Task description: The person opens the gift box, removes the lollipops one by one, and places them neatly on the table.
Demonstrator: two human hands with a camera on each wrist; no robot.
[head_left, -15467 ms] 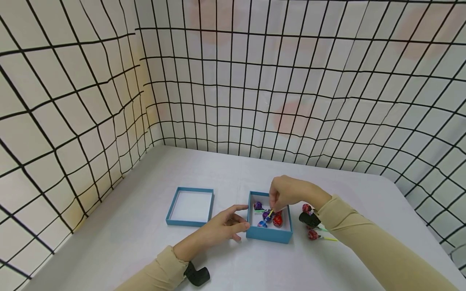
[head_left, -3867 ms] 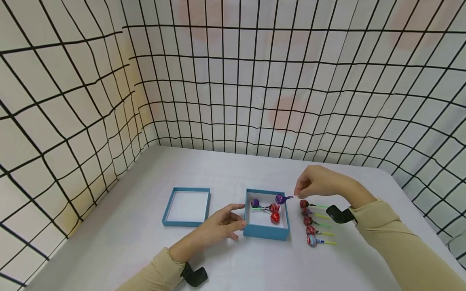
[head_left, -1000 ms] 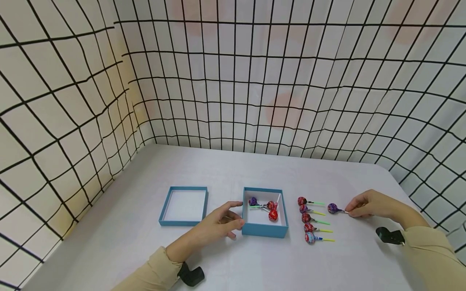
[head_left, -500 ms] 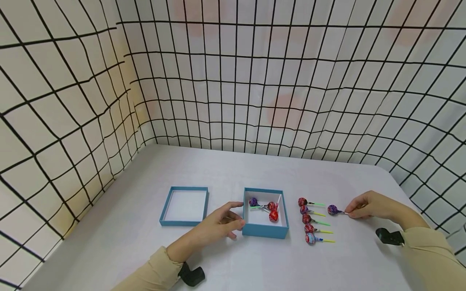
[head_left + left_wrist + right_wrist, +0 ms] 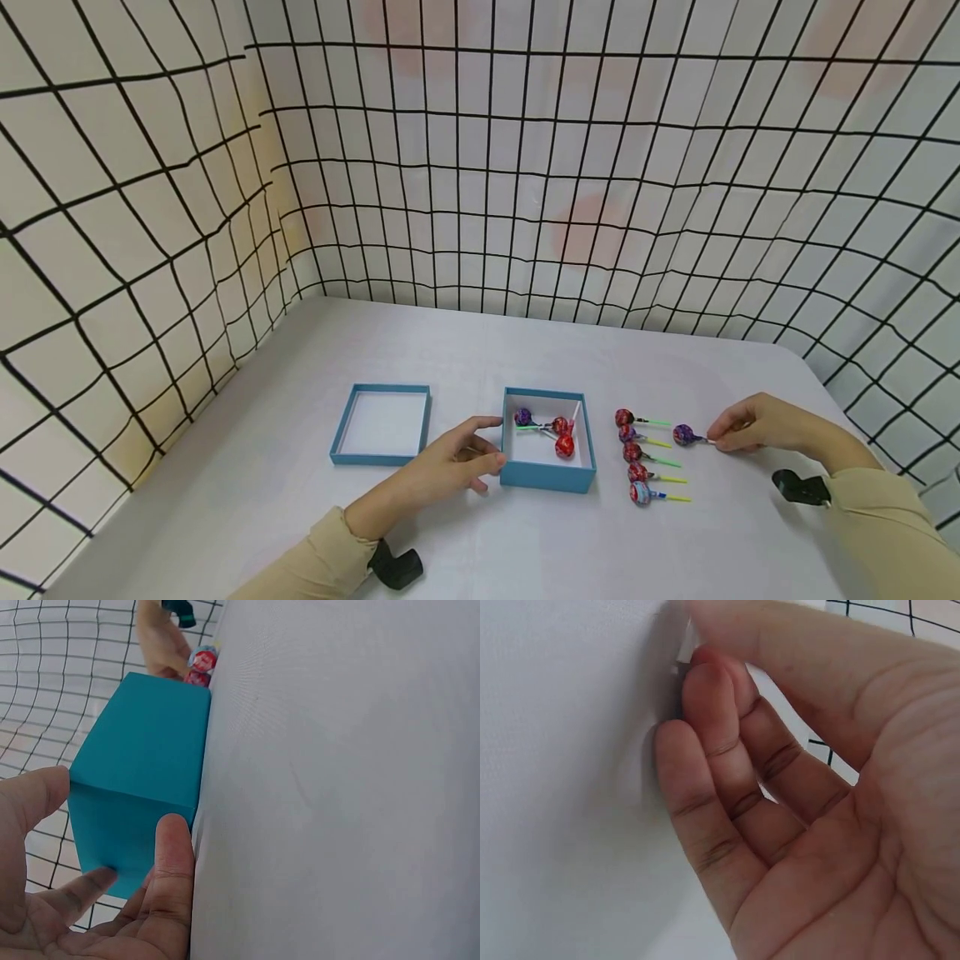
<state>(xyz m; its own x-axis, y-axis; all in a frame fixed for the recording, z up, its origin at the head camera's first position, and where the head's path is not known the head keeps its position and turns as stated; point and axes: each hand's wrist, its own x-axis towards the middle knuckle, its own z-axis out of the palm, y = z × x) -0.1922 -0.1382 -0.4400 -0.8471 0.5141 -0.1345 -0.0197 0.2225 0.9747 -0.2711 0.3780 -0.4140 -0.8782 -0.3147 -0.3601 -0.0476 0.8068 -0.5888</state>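
On the white bench (image 5: pixel 480 542), a blue square cardboard box (image 5: pixel 547 477) holds one purple and two red wrapped lollipops (image 5: pixel 565 447). A matching shallow lid (image 5: pixel 378 460) lies open side up. The left hand (image 5: pixel 450 464), its grip wide, touches the box; the right hand (image 5: pixel 765 423) pinches the pale stick of a round, shiny purple-wrapped lollipop (image 5: pixel 683 434) beside a row of five lollipops (image 5: pixel 632 452).

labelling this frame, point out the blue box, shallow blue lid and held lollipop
Blue box (image 5: pixel 547 477): head view, on its near wall
Shallow blue lid (image 5: pixel 381 423): head view, on its white inside
Held lollipop (image 5: pixel 682 434): head view, on its purple wrapped candy
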